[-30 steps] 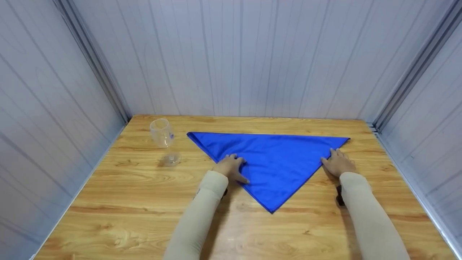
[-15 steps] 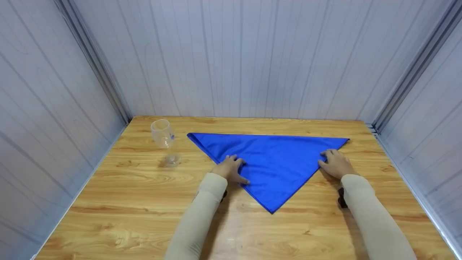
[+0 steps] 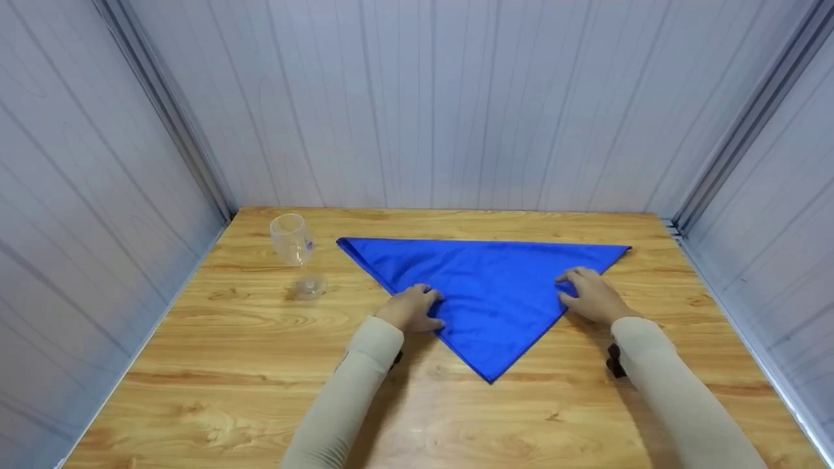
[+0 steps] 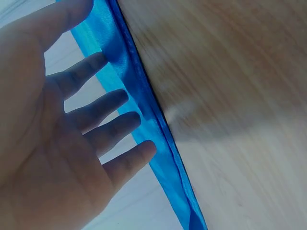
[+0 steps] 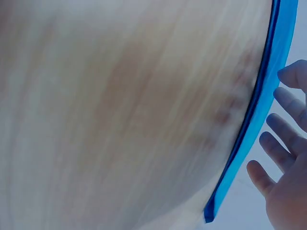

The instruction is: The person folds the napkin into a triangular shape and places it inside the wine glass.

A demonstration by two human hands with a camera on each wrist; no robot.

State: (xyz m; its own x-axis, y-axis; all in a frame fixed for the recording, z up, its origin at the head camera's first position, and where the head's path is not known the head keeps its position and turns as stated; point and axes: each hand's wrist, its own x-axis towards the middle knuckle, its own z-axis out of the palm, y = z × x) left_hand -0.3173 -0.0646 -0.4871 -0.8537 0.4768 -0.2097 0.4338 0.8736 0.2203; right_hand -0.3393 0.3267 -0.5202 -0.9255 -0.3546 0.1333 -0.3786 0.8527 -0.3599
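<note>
A blue cloth (image 3: pixel 495 286) lies on the table folded into a triangle, its long side at the back and one corner toward the front. At its left slanting edge is my left hand (image 3: pixel 412 309), fingers spread over the fabric. The left wrist view shows that palm (image 4: pixel 53 139) with fingers relaxed and apart, holding nothing. My right hand (image 3: pixel 591 296) hovers over the right slanting edge, thumb and fingers apart. In the right wrist view, this hand (image 5: pixel 288 163) has loosely extended fingers near the cloth's edge (image 5: pixel 254 120), with nothing gripped.
A clear stemmed glass (image 3: pixel 292 241) stands upright on the wooden table (image 3: pixel 247 365), left of the cloth. Pale panel walls (image 3: pixel 417 104) enclose the table at the back and both sides.
My right hand has moved left and inward over the cloth from its right edge. The left hand has barely shifted. The cloth and the glass stay in place.
</note>
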